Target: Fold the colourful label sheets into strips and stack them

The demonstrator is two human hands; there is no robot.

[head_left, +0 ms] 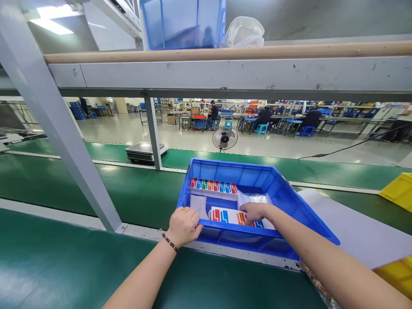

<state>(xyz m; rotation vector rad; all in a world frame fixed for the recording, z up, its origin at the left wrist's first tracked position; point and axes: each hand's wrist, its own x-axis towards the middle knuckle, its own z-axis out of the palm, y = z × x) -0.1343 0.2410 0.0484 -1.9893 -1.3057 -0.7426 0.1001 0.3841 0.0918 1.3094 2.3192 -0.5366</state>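
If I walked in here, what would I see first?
Probably the big blue bin, with the left hand on its near rim and the right hand reaching in among red, blue and orange printed cards. Beyond it, a round fan stands out against the pale floor.

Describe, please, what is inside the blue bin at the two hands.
The blue bin holds a row of printed cards, a nearer printed stack, a small white stack and a clear plastic bag. The right hand and near wall cover part of the nearer stack.
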